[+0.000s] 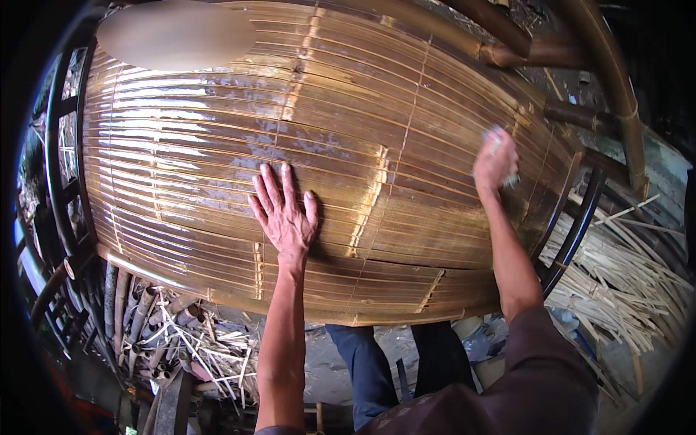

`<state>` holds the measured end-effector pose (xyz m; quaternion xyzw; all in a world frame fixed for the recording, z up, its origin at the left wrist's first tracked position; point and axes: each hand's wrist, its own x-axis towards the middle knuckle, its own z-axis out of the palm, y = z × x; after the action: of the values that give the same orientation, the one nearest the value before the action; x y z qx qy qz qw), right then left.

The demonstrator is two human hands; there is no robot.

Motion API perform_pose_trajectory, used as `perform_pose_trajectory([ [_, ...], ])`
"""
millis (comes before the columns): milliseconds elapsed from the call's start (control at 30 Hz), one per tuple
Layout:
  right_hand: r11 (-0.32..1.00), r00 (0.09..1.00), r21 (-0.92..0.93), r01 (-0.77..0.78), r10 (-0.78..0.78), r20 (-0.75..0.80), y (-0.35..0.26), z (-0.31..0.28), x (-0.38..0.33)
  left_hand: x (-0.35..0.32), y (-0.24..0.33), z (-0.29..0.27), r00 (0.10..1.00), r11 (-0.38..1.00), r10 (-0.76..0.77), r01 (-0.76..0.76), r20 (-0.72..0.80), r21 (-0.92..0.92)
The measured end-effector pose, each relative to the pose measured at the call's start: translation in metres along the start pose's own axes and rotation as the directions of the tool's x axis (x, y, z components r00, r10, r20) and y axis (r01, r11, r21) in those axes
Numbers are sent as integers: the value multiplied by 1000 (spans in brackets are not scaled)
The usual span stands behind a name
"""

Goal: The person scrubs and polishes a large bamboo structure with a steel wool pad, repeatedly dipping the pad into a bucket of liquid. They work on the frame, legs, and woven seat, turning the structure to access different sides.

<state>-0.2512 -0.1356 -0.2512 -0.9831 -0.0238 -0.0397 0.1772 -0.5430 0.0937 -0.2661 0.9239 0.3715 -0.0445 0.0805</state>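
A wide bamboo slat bench top point(341, 174), brown and glossy, with pale joint marks, stretches across the view in front of me. Near its middle my left hand point(285, 217) lies flat on the slats, fingers spread, holding nothing. Farther right, my right hand point(496, 161) is closed around a pale grey wad point(512, 179) against the slats. Motion smears that hand, and only bits of the wad show past the fingers, so its material is unclear. Dull greyish patches mark the surface beyond my left hand, and bright light glares off the left part.
Dark bamboo rails point(61, 152) stand along the left end. Thick bamboo poles point(605, 80) rise at the far right. Thin split bamboo strips point(616, 275) are heaped on the floor at right. Cut bamboo tubes point(148, 312) and scraps lie at lower left.
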Motion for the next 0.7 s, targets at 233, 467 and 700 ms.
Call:
perform_pose_trajectory([
  [233,810,778,412,418,-553,299,-248,125,-108,1,-1,1,1000,1000,-11,11,-25,-14],
  [467,961,950,-63,271,-256,178,13,25,-52,-1,-2,6,999,1000,21,-21,-43,-9],
  [700,995,962,-100,22,6,275,-9,20,-141,-1,3,7,996,999,52,-52,-75,0],
])
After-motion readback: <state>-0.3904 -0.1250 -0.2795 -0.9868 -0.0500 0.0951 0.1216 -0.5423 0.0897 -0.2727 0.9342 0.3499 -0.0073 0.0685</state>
